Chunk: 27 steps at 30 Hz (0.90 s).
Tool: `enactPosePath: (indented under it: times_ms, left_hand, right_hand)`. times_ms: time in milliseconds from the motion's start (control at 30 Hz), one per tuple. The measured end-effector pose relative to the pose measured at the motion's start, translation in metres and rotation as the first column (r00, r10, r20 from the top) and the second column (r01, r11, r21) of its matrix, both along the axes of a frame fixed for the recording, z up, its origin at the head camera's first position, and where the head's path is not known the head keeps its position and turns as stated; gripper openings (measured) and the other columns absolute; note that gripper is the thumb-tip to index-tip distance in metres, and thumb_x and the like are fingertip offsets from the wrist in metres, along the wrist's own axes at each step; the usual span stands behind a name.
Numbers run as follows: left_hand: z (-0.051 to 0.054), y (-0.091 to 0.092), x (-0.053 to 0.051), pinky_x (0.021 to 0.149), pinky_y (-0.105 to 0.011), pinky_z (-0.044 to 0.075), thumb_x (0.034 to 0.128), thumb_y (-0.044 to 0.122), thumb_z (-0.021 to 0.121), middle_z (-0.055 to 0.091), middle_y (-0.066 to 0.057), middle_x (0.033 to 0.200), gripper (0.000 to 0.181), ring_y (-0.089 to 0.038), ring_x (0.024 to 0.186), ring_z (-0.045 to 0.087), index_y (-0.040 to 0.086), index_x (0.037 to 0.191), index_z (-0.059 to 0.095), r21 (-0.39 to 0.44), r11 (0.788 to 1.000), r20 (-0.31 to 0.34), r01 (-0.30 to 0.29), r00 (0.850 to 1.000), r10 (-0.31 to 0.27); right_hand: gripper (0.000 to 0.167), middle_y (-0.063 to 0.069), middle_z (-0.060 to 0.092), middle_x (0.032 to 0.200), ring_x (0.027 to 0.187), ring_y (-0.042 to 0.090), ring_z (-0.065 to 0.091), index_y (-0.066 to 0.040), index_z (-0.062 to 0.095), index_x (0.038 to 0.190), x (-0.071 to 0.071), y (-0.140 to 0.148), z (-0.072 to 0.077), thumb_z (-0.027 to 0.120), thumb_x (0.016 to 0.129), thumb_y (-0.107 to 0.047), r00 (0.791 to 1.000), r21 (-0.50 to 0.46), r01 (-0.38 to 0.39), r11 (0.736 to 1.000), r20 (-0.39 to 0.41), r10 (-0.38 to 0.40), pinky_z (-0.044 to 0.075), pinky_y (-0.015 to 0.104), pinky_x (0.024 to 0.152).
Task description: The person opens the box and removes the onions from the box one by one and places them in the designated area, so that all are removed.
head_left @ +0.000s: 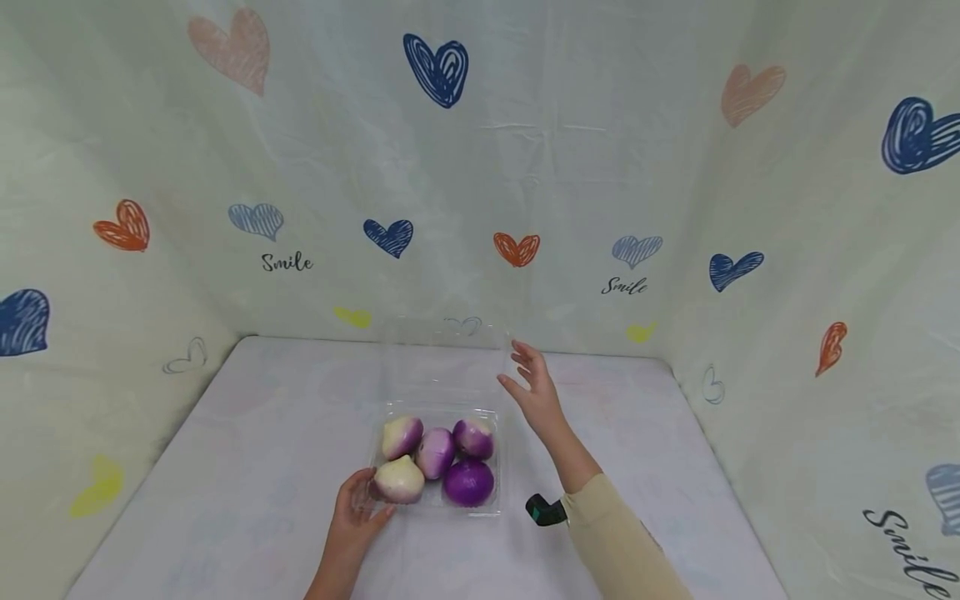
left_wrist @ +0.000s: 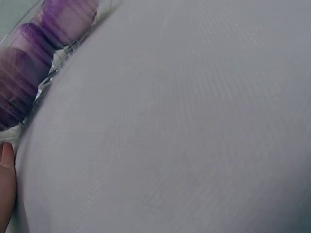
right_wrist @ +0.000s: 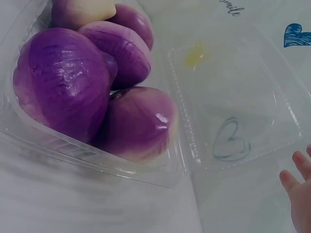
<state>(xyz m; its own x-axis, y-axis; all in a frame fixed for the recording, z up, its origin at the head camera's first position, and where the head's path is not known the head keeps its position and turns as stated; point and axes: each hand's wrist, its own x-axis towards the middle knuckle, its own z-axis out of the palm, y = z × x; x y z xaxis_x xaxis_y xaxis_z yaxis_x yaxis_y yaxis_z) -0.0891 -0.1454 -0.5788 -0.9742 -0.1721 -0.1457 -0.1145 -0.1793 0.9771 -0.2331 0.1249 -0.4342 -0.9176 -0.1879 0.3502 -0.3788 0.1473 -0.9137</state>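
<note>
A clear plastic clamshell box (head_left: 480, 511) stands on the table, its transparent lid (head_left: 446, 362) raised behind it. Several purple-and-white onions lie inside, among them a deep purple onion (head_left: 468, 483) at the front right and a pale onion (head_left: 400, 481) at the front left. My left hand (head_left: 356, 507) holds the box's front left corner, thumb at the front and fingers along the left side. Beside the lid's right edge is my right hand (head_left: 537, 393), fingers spread and nothing held. In the right wrist view, fingertips (right_wrist: 302, 165) show apart from the lid.
The white-covered table (head_left: 637, 467) reaches back to a curtain (head_left: 555, 167) printed with hearts and words, which also hangs along both sides. A dark wrist device (head_left: 546, 510) sticks out from the right sleeve (head_left: 618, 533).
</note>
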Motion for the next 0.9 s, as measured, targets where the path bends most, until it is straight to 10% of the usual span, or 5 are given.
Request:
enactPosePath:
  times_ms: [167, 600, 900]
  left_hand:
    - [0.006, -0.009, 0.000, 0.097, -0.012, 0.035, 0.0869, 0.007, 0.071, 0.032, -0.015, 0.153, 0.068, -0.029, 0.143, 0.023, 0.005, 0.143, 0.033, -0.082, 0.996, 0.058, 0.037, 0.998, -0.032]
    - [0.022, -0.033, -0.002, 0.076, -0.030, 0.046, 0.0880, 0.027, 0.073, 0.044, -0.011, 0.108, 0.062, -0.018, 0.090, 0.054, 0.015, 0.143, 0.046, -0.349, 0.920, 0.198, 0.180, 0.973, -0.115]
    - [0.022, -0.034, -0.004, 0.073, -0.029, 0.053, 0.0935, 0.008, 0.064, 0.068, -0.016, 0.091, 0.064, -0.020, 0.083, 0.065, 0.005, 0.149, 0.032, -0.125, 0.965, 0.150, 0.229, 0.966, -0.210]
  right_hand:
    - [0.064, 0.029, 0.033, 0.148, 0.134, 0.043, 0.035, 0.013, 0.028, 0.143, -0.008, -0.002, 0.001, 0.064, 0.091, 0.001, 0.999, 0.041, -0.002, 0.999, 0.040, 0.000, 0.028, 0.054, 0.110]
    - [0.072, 0.022, 0.027, 0.154, 0.136, 0.039, 0.035, 0.002, 0.026, 0.150, -0.051, 0.004, -0.039, 0.067, 0.092, -0.008, 0.993, 0.090, 0.011, 0.996, 0.120, -0.022, 0.028, 0.051, 0.111]
    - [0.073, 0.021, 0.028, 0.154, 0.138, 0.037, 0.033, 0.000, 0.028, 0.149, -0.063, 0.001, -0.044, 0.069, 0.089, -0.008, 0.986, 0.138, 0.010, 0.990, 0.162, -0.032, 0.031, 0.048, 0.110]
